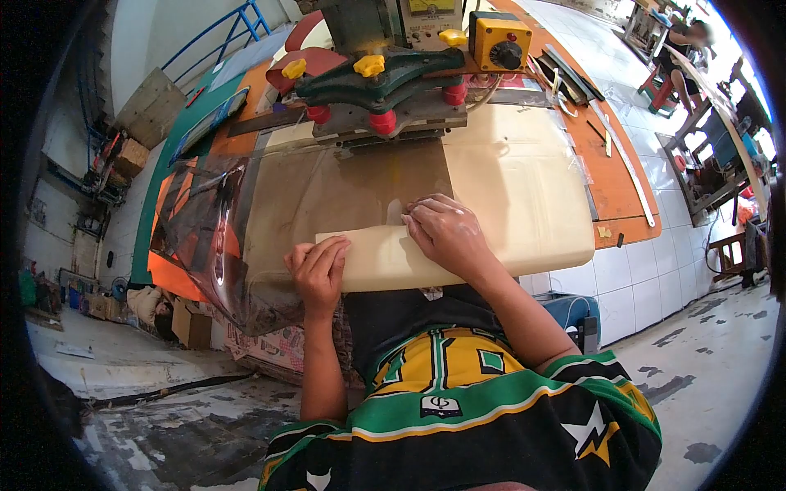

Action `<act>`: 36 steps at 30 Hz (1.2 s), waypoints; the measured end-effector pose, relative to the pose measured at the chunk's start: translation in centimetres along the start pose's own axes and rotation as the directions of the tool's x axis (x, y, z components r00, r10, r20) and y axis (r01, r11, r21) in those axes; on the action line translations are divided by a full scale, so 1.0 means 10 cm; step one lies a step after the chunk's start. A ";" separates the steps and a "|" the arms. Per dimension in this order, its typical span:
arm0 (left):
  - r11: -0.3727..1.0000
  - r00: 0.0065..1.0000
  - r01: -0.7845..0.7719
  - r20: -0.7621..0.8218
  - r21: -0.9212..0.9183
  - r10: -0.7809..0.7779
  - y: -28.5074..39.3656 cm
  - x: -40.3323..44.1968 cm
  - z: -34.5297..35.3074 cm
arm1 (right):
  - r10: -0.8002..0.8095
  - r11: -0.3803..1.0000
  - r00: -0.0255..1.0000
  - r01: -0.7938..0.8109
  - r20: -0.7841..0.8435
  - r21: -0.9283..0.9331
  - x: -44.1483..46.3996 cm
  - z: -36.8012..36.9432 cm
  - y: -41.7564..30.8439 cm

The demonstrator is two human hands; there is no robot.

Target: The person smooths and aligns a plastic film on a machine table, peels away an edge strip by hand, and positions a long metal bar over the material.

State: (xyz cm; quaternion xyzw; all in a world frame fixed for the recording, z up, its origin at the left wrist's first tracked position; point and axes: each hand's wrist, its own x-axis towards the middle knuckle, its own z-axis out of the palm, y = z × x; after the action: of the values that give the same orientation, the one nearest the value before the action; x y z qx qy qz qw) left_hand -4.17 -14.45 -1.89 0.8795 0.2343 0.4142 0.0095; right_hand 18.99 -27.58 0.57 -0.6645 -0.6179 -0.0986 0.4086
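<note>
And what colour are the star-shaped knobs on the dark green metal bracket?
The star-shaped knobs are yellow, showing best in the head view.

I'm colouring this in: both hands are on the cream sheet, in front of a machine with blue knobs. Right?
The knobs aren't blue: the head view shows them yellow. The left hand and right hand are on the cream sheet, in front of the machine.
</note>
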 end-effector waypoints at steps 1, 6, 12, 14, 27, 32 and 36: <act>1.000 1.000 0.000 0.000 0.000 0.000 0.00 0.00 0.00 | -0.001 1.000 1.000 0.001 -0.001 0.001 0.00 0.00 0.00; 1.000 1.000 0.010 0.007 -0.015 -0.010 0.02 0.02 -0.02 | 0.000 1.000 1.000 0.000 0.002 0.000 0.00 0.01 0.01; 1.000 1.000 0.004 0.011 -0.015 -0.004 0.03 0.02 -0.02 | 0.003 1.000 1.000 -0.003 0.006 0.000 0.00 -0.01 0.00; 1.000 1.000 0.002 0.017 -0.013 -0.002 0.03 0.00 -0.02 | 0.006 1.000 1.000 -0.006 0.013 0.013 0.00 -0.02 0.00; 1.000 0.999 -0.023 0.036 0.020 0.022 0.05 0.02 -0.05 | 0.021 1.000 1.000 -0.021 0.016 0.005 0.00 -0.01 0.00; 0.999 0.999 -0.024 0.038 0.023 0.023 0.04 0.01 -0.03 | 0.017 1.000 1.000 -0.017 0.017 0.009 0.00 -0.02 -0.01; 1.000 0.999 -0.020 0.038 0.019 0.019 0.05 0.01 -0.04 | 0.014 1.000 1.000 -0.014 0.016 0.006 0.00 -0.02 -0.01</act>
State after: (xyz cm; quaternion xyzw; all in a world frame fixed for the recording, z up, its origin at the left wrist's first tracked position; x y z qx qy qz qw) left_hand -4.17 -14.89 -1.44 0.8894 0.2294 0.3953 0.0014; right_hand 18.96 -27.75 0.77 -0.6683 -0.6169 -0.0885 0.4062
